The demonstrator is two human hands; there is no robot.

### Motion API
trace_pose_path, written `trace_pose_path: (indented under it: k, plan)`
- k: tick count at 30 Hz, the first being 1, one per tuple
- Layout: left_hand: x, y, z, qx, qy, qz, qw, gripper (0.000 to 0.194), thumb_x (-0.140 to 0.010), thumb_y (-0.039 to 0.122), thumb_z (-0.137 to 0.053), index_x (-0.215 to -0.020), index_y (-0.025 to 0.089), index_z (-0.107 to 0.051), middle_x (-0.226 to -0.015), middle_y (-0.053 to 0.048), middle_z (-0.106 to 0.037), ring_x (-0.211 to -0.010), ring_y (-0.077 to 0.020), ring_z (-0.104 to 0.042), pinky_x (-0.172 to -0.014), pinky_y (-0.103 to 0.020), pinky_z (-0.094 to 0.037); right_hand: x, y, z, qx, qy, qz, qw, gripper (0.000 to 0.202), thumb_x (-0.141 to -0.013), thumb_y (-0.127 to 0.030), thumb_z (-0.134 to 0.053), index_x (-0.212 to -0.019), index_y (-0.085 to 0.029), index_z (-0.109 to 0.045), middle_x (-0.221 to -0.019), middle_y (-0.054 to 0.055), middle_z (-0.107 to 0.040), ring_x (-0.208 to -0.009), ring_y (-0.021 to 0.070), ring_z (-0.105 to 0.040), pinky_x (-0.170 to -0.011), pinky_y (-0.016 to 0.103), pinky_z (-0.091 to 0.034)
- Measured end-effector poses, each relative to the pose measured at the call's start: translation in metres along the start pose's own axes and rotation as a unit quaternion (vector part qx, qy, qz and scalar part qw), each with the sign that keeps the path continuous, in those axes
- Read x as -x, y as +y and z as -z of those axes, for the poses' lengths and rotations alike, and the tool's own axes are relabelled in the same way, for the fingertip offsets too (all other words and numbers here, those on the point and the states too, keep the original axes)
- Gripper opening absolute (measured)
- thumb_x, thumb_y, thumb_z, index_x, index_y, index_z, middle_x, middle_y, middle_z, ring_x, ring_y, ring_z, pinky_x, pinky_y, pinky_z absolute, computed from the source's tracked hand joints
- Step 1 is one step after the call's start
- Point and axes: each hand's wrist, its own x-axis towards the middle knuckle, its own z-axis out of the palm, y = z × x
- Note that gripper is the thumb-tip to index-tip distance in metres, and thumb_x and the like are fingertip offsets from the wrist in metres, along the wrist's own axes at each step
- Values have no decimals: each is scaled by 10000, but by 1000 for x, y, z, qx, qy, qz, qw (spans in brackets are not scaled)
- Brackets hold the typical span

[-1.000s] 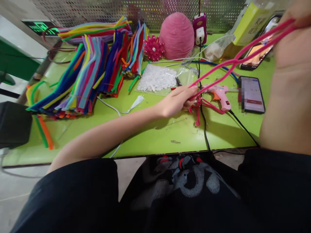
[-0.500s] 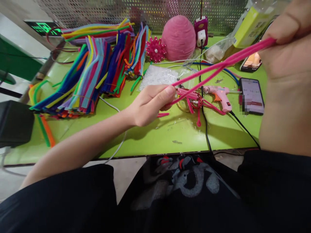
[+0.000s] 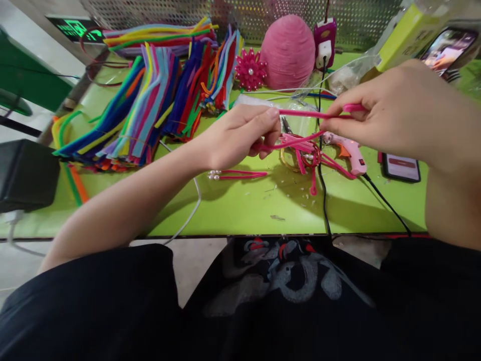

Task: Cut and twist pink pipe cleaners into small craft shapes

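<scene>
Pink pipe cleaners (image 3: 300,113) stretch between my two hands above the table. My left hand (image 3: 244,133) pinches them at one end, its fingers closed. My right hand (image 3: 391,113) is closed on the other end, with a short pink piece showing between thumb and fingers. The two strands spread apart near my left hand and meet at my right fingertips. Below them lies a bunch of pink pipe-cleaner pieces (image 3: 300,145) with pearl beads. A folded pink piece with pearl-tipped ends (image 3: 240,174) rests under my left hand.
Bundles of coloured pipe cleaners (image 3: 146,110) fill the left side. Behind are a pink ball (image 3: 288,52) and a beaded pink flower (image 3: 250,70). A pink glue gun (image 3: 349,153), its black cord (image 3: 323,200) and a phone (image 3: 401,167) lie on the right.
My right hand has come down and left, closer to my left hand, and has turned over. The pink strands between the hands are shorter. The pearl-tipped piece now shows below my left hand.
</scene>
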Motion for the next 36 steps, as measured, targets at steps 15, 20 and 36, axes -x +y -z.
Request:
trace_pose_path:
  k: [15,20,36]
  plan:
    - [-11,-2,-11,-12,107,-28,994,487,-1062,634,-476,-996,230,-739,-804,-44,-666,-691,-152,-579,-595,-300,-441,-15,4,-33,-56,-59,-24,996,140,-952,-215,-745,-816,-183,-752,-599,-43,-454,-553,70,-324,-547,295,-224]
    - [-14,-3,-5,28,83,-54,995,378,-1107,429,-464,-1061,203,-763,-1023,-53,-745,-917,-169,-675,-787,-300,-502,-19,8,-46,-249,3,-57,967,140,-956,-350,-730,-868,-254,-676,-611,-41,-416,-536,123,-309,-543,327,-235]
    - [-10,0,12,28,152,71,985,391,-1031,476,-569,-791,197,-702,-737,-21,-611,-508,-85,-461,-503,-313,-289,-12,20,-33,-62,32,-27,997,202,-952,-353,-764,-809,-214,-731,-652,1,-517,-584,114,-380,-590,335,-278]
